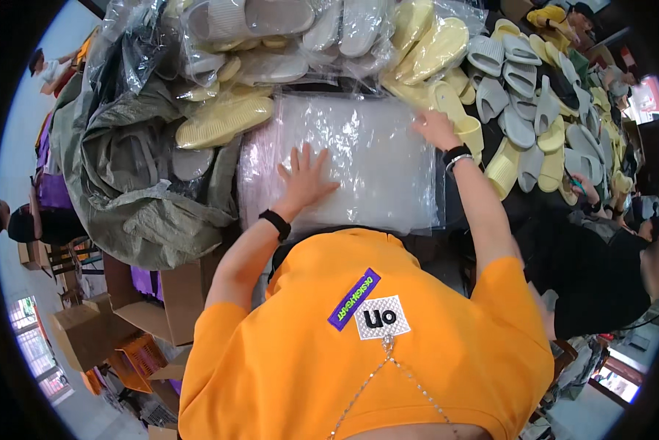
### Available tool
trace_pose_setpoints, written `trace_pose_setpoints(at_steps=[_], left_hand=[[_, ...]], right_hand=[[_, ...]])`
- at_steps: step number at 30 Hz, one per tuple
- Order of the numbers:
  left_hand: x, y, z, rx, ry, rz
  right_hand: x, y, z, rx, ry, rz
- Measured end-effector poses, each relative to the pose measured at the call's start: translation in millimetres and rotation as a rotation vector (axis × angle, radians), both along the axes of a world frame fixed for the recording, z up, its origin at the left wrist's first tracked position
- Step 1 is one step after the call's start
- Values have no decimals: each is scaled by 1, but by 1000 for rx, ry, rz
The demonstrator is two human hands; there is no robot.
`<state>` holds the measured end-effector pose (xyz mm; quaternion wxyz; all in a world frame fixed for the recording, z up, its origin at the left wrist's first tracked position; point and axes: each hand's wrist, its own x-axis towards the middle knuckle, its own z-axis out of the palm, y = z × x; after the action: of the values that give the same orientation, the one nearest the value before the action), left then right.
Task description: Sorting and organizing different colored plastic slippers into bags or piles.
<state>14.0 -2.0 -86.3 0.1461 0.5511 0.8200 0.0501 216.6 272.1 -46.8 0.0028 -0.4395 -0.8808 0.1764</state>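
In front of me lies a flat stack of clear plastic bags [373, 158], shiny and slightly wrinkled. My left hand [305, 180] rests open on its left half, fingers spread and palm down. At the far right corner of the stack, my right hand [437, 130] has its fingers pinched together on the edge of a bag. Just beside that hand are pale yellow slippers [470, 136]. Beyond the stack, grey slippers [252, 18] and yellow slippers [436, 51] lie in clear bags. A yellow slipper [227, 121] sits to the left of the stack.
A large green-grey woven sack [149, 231] with slippers inside stands at the left. Many loose grey and yellow slippers [520, 128] cover the table to the right. Cardboard boxes [142, 308] and an orange crate [135, 363] are at lower left. Co-workers [593, 271] sit close on the right.
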Motion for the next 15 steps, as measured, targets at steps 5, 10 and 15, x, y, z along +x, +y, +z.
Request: trace_pose_setpoints(at_steps=[5,10,15], left_hand=[[7,-16,-22,64,1,-2],[7,-18,-14,39,-17,16],[2,-19,-20,86,12,42]], right_hand=[[14,10,-14,-141,347,74],[9,8,-9,-367,528,-25],[8,20,-13,-142,774,-249]])
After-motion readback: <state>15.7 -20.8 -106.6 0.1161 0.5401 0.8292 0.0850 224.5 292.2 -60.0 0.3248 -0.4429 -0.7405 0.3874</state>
